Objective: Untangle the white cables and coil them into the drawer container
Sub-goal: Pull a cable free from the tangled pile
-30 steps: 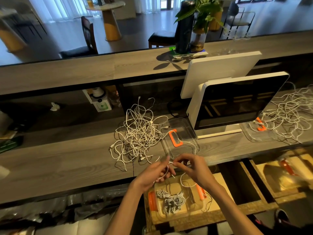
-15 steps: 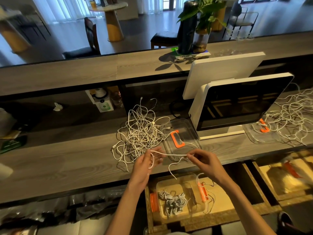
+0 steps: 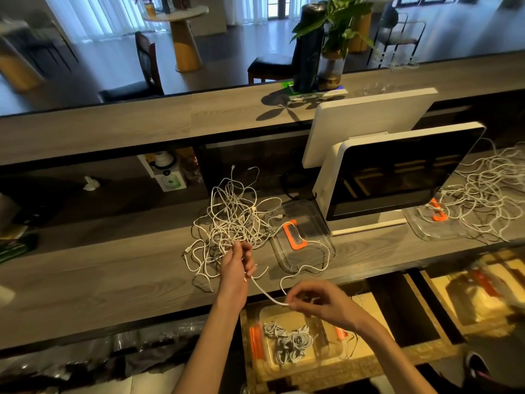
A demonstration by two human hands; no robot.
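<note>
A tangle of white cables (image 3: 231,220) lies on the grey wooden counter. My left hand (image 3: 237,264) is raised at the pile's near edge, closed on one white cable (image 3: 265,292). That cable runs down and right to my right hand (image 3: 314,301), which pinches it above the open drawer. In the drawer sits a clear container with orange clips (image 3: 324,351), holding several coiled white cables (image 3: 287,341). The cable's far part loops over a clear lid with an orange handle (image 3: 301,237) on the counter.
A white monitor (image 3: 397,177) stands right of the lid. Beyond it a second cable tangle (image 3: 488,189) covers another clear lid (image 3: 431,226). A second open drawer (image 3: 483,291) is at the right. A raised shelf with a plant (image 3: 335,32) runs behind.
My right hand has dropped from counter height to above the drawer, drawing the cable down and slanted. My left hand has risen toward the pile's edge, still holding the cable.
</note>
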